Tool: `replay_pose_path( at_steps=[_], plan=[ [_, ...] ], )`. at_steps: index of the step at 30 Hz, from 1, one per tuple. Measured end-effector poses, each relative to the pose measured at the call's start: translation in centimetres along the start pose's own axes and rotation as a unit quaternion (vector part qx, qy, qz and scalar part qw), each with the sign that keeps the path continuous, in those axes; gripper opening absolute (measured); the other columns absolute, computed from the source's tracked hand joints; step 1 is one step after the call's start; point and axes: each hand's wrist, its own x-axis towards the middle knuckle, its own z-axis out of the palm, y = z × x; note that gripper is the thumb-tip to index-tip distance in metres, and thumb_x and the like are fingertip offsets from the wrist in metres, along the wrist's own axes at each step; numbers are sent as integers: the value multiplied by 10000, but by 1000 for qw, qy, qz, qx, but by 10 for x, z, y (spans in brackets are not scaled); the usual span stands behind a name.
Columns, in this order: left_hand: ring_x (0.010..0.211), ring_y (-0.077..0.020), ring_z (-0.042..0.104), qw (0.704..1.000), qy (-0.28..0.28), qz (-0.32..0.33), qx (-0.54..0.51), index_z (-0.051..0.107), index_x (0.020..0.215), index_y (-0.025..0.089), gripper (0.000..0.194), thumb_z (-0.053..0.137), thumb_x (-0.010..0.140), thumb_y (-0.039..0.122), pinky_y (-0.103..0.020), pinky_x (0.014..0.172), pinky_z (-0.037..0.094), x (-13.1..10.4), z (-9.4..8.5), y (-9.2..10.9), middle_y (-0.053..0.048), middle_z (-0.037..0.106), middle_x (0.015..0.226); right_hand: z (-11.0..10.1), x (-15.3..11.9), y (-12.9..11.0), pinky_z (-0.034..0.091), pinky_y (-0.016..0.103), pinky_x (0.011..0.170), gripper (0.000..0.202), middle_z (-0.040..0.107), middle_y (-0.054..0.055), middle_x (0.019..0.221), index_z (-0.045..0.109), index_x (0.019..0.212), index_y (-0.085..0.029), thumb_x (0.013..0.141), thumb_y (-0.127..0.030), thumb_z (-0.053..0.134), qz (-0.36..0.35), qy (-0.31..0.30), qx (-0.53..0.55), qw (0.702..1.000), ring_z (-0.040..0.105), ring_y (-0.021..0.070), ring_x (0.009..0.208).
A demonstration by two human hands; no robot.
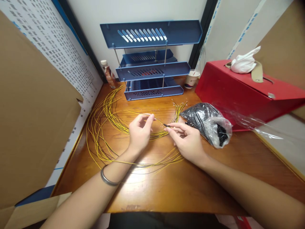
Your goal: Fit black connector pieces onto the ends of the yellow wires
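Observation:
My left hand (140, 132) pinches a thin yellow wire (158, 120) between thumb and fingertips. From there the wire runs a short way to my right hand (187, 140), whose fingers are closed on a small dark tube-like piece (166, 125) at the wire's end. Whether the wire passes inside that piece, I cannot tell. Below and left of both hands lies a loose coil of yellow and dark wires (108, 117). Some wire ends (178, 109) fan out behind my right hand. Beside that hand rests a clear plastic bag (202, 116) of small black pieces, its mouth open.
A blue tiered tray rack (152, 68) stands at the back of the wooden table (152, 190). Left of it is a bottle (109, 74), right of it a paper cup (192, 79). A red box (226, 95) with tissue on top takes up the right side. Cardboard (35, 95) walls the left.

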Motion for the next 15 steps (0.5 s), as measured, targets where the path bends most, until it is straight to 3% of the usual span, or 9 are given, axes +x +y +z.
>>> replay_pose_path(
  at_steps=[3, 8, 15],
  plan=[
    [502, -68, 544, 1000, -24, -19, -1, 701, 880, 135, 245, 713, 849, 378, -191, 486, 470, -2, 1, 0, -45, 731, 838, 0, 0, -1, 454, 232, 417, 234, 768, 95, 777, 748, 919, -121, 839, -337, 712, -3, -2, 12, 1000, 609, 131, 491],
    [540, -89, 559, 991, -121, -31, 47, 731, 822, 138, 229, 700, 854, 363, -210, 518, 459, -6, 2, 0, -45, 734, 785, 0, 0, 1, 458, 232, 424, 227, 771, 94, 778, 748, 923, -122, 835, -329, 714, -14, -6, 20, 1000, 612, 131, 496],
    [567, -106, 573, 994, -97, -21, 45, 705, 794, 144, 228, 687, 858, 362, -229, 546, 457, -4, 1, -1, -41, 713, 754, 0, 0, 5, 457, 240, 435, 225, 757, 83, 749, 742, 926, -132, 835, -336, 717, -22, -7, 8, 1000, 618, 138, 496]
  ],
)
